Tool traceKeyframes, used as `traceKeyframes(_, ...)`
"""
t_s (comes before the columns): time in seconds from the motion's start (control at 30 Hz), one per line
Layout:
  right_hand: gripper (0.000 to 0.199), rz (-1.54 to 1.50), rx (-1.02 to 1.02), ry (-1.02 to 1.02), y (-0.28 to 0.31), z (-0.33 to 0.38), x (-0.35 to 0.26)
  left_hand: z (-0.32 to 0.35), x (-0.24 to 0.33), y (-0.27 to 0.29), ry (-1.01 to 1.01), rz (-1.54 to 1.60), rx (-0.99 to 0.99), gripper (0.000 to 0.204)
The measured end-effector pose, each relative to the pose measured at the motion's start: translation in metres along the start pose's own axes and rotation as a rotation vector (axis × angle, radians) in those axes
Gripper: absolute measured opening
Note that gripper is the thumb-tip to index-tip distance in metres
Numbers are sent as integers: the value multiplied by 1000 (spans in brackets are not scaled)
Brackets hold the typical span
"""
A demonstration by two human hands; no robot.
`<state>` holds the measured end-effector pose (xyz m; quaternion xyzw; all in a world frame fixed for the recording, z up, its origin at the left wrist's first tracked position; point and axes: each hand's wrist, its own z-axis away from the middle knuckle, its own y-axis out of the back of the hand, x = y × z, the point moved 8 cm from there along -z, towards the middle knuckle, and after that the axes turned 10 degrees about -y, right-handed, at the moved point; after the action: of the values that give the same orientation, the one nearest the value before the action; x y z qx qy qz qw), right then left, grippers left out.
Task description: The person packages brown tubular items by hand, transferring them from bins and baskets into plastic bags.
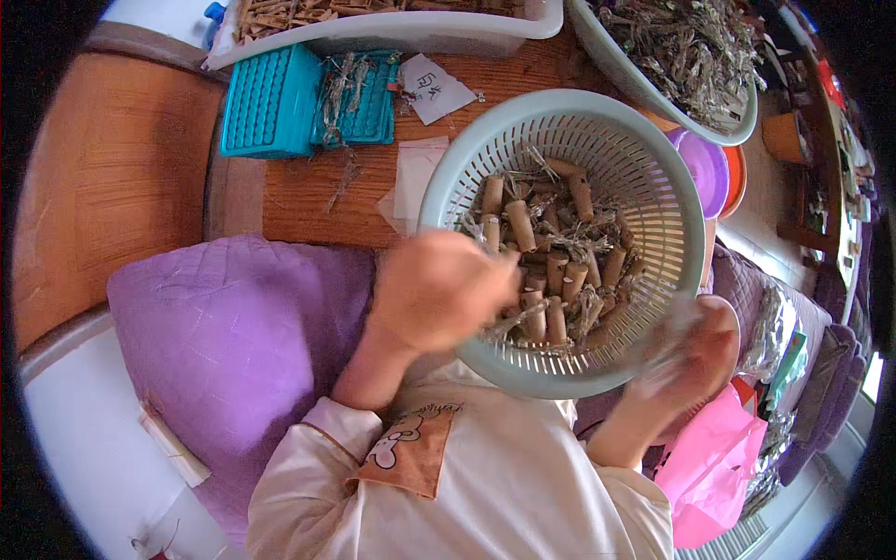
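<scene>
Brown rolls point(520, 226) are heaped in the grey-green slotted basket point(693, 215), mixed with wispy clear strands point(586, 315). We see some rolls nearly upright, others tilted or lying over. The basket sits in front of our body, overlapping the near side of the wood-grain bench point(299, 205); we can't tell what carries it.

Left hand point(443, 291): above the basket's near-left rim, fingers curled in, tips toward the rolls. Motion blur, so we can't tell if they pinch anything.

Right hand point(705, 345): just beside the near-right rim. Also blurred, with a pale streak by the fingers; spread or pressed together, we can't tell.

On the bench, we have an upright teal crate point(271, 101) left of a flat teal tray point(381, 117) with clear strands on it, then a white card point(439, 91) to the right. Far side: a long white bin point(373, 47) of brown strips, and at far right a second grey-green basin point(627, 73) full of clear strands.

Purple cushion point(224, 317) to our left, pink bag point(714, 467) at lower right.
</scene>
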<state>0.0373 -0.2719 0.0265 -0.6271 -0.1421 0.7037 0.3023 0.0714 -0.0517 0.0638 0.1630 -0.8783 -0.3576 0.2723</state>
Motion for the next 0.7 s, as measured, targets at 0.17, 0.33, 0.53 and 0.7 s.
traceKeyframes(0.17, 22, 1285, 726, 261, 131, 22, -109, 86, -113, 22, 832, -152, 245, 17)
traceKeyframes(0.33, 19, 2027, 515, -356, 139, 27, -82, 110, -143, -33, 947, -293, -68, 37)
traceKeyframes(0.53, 22, 1622, 554, -74, 75, -8, -90, 130, -162, -41, 1056, -76, -71, 30)
traceKeyframes(0.7, 17, 1607, 26, 21, -26, -54, -29, 130, -158, -32, 905, -152, -18, 22)
